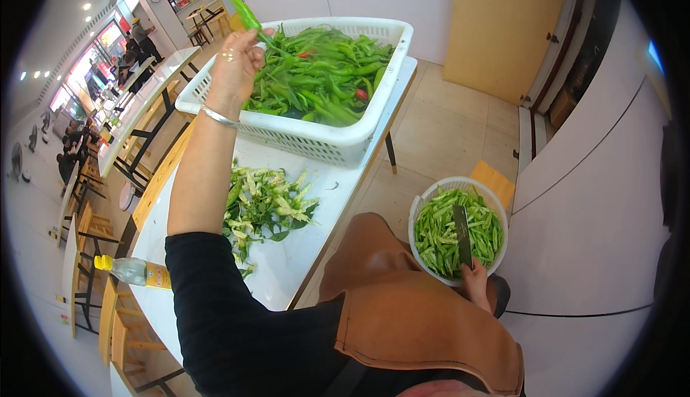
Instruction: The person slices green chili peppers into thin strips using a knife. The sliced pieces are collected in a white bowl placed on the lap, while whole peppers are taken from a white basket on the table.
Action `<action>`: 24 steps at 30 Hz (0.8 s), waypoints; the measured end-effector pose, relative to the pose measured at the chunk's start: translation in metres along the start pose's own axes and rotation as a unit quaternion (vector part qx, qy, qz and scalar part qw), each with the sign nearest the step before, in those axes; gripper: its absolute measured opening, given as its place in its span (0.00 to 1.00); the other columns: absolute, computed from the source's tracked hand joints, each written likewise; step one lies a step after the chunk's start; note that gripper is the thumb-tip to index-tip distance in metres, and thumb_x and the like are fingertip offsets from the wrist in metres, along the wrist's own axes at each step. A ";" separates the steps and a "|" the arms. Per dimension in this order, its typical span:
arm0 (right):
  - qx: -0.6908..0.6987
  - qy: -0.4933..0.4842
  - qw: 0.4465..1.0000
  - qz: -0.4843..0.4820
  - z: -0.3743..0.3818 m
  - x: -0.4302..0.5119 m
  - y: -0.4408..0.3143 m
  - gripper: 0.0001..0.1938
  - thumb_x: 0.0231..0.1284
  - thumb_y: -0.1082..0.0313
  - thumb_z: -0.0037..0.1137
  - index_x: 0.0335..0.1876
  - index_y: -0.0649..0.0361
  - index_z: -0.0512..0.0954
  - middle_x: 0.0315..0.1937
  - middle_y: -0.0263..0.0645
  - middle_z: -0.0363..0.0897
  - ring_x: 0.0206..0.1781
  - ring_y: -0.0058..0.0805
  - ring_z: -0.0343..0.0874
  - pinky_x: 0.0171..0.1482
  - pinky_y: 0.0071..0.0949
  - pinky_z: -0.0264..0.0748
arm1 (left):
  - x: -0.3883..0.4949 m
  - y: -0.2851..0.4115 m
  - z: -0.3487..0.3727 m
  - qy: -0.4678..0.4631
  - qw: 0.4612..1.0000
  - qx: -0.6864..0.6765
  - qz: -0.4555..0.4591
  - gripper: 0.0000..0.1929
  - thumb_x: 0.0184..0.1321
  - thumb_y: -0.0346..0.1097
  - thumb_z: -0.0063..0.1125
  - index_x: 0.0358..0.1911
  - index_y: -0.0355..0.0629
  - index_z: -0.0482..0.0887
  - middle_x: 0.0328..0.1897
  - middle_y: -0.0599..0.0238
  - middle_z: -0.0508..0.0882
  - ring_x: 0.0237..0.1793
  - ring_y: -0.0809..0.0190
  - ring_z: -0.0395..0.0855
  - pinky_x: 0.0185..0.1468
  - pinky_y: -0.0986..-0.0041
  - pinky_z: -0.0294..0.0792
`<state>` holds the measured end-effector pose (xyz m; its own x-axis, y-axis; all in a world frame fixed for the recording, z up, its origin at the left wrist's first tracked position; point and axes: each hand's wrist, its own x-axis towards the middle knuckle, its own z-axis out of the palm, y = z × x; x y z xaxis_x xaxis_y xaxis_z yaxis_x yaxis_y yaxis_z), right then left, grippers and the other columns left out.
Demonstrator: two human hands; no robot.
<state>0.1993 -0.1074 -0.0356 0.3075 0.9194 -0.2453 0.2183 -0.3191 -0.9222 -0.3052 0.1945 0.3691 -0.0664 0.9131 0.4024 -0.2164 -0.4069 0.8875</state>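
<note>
My left hand (240, 61), with a bracelet at the wrist, pinches a long green pepper (245, 13) above the left side of a white plastic crate (302, 146). Whole green peppers (323, 81) fill the crate, with a few red ones among them. At the lower right, my right hand (475, 281) grips a knife (462, 235) by its handle, which my fingers hide. Its dark, broad blade lies over cut green peppers (434, 224) in a round white basket (505, 240). Pepper cores and stem ends (269, 203) lie heaped on the white table (275, 289), partly behind my left forearm.
A bottle with a yellow cap (132, 272) lies by my left sleeve at the table's edge. Brown apron material (426, 321) covers my lap. Behind the basket shows a wooden stool (493, 181). Other tables and seated people (70, 149) are far left.
</note>
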 end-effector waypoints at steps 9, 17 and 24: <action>-0.022 0.007 0.999 -0.040 0.001 0.004 0.013 0.10 0.65 0.71 0.53 0.48 0.65 0.80 0.29 0.39 0.80 0.31 0.26 0.76 0.39 0.30 0.72 | 0.011 0.026 -0.017 -0.051 0.997 0.055 0.010 0.08 0.71 0.37 0.59 0.46 0.42 0.81 0.36 0.73 0.83 0.23 0.76 0.65 0.29 0.82 0.58; -0.040 0.013 0.998 -0.039 0.001 0.004 0.018 0.12 0.64 0.70 0.54 0.49 0.65 0.80 0.30 0.41 0.82 0.34 0.29 0.79 0.42 0.30 0.74 | 0.009 0.030 -0.016 -0.066 0.993 0.100 -0.019 0.08 0.72 0.39 0.58 0.44 0.42 0.81 0.31 0.74 0.81 0.23 0.77 0.67 0.29 0.83 0.60; -0.034 -0.001 0.997 -0.066 0.000 0.005 0.020 0.14 0.64 0.68 0.55 0.52 0.64 0.80 0.30 0.43 0.82 0.34 0.31 0.80 0.42 0.31 0.75 | -0.020 0.029 0.019 -0.094 0.995 -0.033 -0.033 0.16 0.75 0.39 0.53 0.57 0.36 0.77 0.41 0.65 0.84 0.29 0.74 0.70 0.36 0.79 0.67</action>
<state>0.2050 -0.1092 -0.0555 0.2700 0.9549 -0.1233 0.3198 -0.2097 -0.9240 -0.2921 0.1637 0.3914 0.1311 0.9141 0.3837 -0.2786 -0.3375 0.8991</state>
